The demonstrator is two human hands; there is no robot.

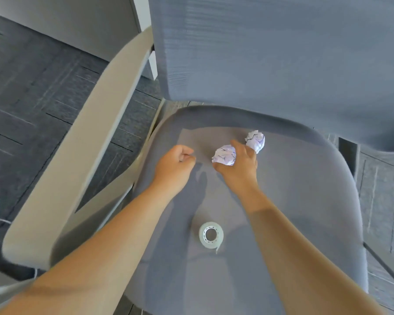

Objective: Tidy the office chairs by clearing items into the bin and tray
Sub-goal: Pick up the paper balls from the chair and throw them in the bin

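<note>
- Nearest the camera, a roll of clear tape [211, 234] is lying flat on the front of the grey chair seat [305, 201], between the two forearms and touched by neither; it looks like a thing for the tray rather than the bin, so it is best left until the paper is cleared.
- Further in, the left hand [174, 165] is hovering over the middle of the seat with its fingers curled in loosely, holding nothing; it is free to take the second ball.
- Just beside it, the right hand [238, 163] is closing its thumb and fingers round a crumpled paper ball [224, 155]; a soft, all-round squeeze should be enough, since the paper is light and will spring out of a fingertip pinch.
- Just beyond the right hand's fingers, another crumpled paper ball [256, 140] is sitting on the seat near the backrest [271, 53]; whether a finger is touching it cannot be told.
- Neither bin nor tray is in view, so the carry will probably need a turn away from the chair; gathering both balls first would save a trip.
</note>
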